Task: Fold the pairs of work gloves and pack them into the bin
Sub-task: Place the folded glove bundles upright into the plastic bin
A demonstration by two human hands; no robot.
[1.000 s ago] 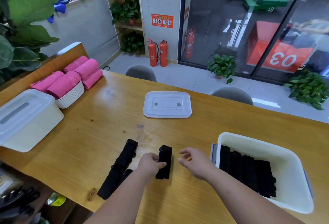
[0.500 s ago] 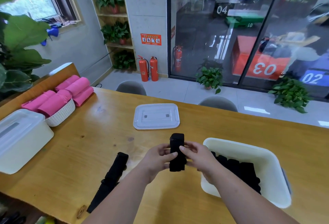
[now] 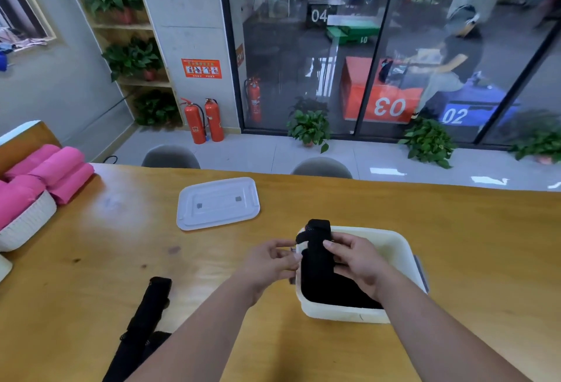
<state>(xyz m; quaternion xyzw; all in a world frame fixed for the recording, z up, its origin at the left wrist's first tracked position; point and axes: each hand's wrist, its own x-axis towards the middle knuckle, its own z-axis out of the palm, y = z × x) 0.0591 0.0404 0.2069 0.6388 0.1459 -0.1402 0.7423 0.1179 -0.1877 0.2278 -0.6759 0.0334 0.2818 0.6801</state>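
Lifted folded pair [image 3: 315, 248] off counter [image 3: 91, 275], carried it over bin [image 3: 394, 239] | gripping it in right hand [image 3: 358, 260], fingers curled round; pinching its left edge with left hand [image 3: 270, 263] | hovering above packed gloves under right hand | probably dropping in next | leaving unfolded gloves [image 3: 145, 315] down-left of left hand

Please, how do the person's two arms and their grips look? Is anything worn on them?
The left arm and the right arm are bare as far as the picture shows: no sleeves. The left grip and the right grip are bare hands, with no gloves, rings, watch or bracelet visible.
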